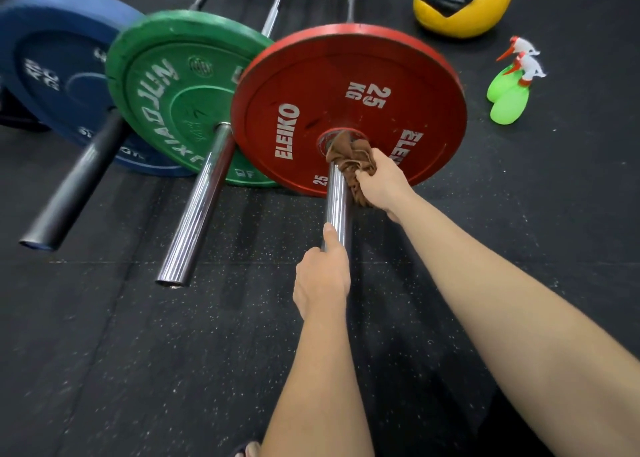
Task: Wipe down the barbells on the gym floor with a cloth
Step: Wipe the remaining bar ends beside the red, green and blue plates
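Right hand [381,183] bunches the cloth [349,166] on the sleeve [337,200] against the plate [346,107]; left hand [322,276] holds the sleeve's end, fingers probably curled beneath. Cloth may snag at the plate

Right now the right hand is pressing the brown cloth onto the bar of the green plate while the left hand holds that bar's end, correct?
Not quite. The head view shows the right hand gripping the brown cloth on the chrome sleeve of the red plate, not the green plate beside it. The left hand does hold that bar's end.
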Motion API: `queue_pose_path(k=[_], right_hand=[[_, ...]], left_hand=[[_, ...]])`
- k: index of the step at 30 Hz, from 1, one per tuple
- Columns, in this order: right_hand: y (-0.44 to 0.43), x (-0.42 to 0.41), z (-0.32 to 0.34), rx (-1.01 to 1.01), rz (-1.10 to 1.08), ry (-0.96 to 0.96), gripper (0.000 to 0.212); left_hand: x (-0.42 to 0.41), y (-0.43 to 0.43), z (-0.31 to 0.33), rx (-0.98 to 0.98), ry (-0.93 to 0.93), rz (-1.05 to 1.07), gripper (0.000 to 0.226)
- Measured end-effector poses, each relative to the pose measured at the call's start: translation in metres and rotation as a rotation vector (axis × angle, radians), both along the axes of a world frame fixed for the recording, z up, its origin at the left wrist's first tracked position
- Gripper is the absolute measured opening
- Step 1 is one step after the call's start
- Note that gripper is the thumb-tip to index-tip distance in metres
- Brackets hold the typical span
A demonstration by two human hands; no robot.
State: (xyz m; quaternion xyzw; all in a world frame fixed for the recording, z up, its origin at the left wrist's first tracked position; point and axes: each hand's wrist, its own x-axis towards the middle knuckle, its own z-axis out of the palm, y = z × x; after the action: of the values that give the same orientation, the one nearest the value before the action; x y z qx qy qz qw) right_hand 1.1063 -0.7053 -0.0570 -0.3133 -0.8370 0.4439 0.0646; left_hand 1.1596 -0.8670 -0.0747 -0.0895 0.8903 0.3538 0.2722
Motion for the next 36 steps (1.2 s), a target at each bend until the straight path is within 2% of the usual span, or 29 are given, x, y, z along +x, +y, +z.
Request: queue_pose_path(k=[6, 9, 17, 25, 31, 36], right_hand=[[-0.020, 0.035, -0.009, -0.169, -0.004, 0.050, 0.016], [-0.017, 0.048, -0.017, -0.243, 0.021, 0.064, 0.034], [-0.022, 0.037, -0.018, -0.184, -0.026, -0.017, 0.047], [-0.021, 0.081, -0.036, -0.248, 0.171, 0.018, 0.045], [-0.021, 0.065, -0.022, -0.224, 0.052, 0.002, 0.038], [-0.036, 0.091, -0.023, -0.226, 0.095, 0.038, 0.025]], left_hand=[[-0.001, 0.002, 0.001, -0.020, 0.008, -0.006, 0.084], [-0.001, 0.002, 0.002, -0.018, -0.004, -0.006, 0.085], [-0.001, 0.001, 0.003, -0.008, -0.017, 0.019, 0.086], [0.002, 0.001, 0.005, 0.004, -0.004, 0.033, 0.086], [-0.001, 0.003, 0.000, 0.042, -0.030, 0.053, 0.086], [-0.003, -0.002, -0.005, 0.132, -0.050, 0.101, 0.085]])
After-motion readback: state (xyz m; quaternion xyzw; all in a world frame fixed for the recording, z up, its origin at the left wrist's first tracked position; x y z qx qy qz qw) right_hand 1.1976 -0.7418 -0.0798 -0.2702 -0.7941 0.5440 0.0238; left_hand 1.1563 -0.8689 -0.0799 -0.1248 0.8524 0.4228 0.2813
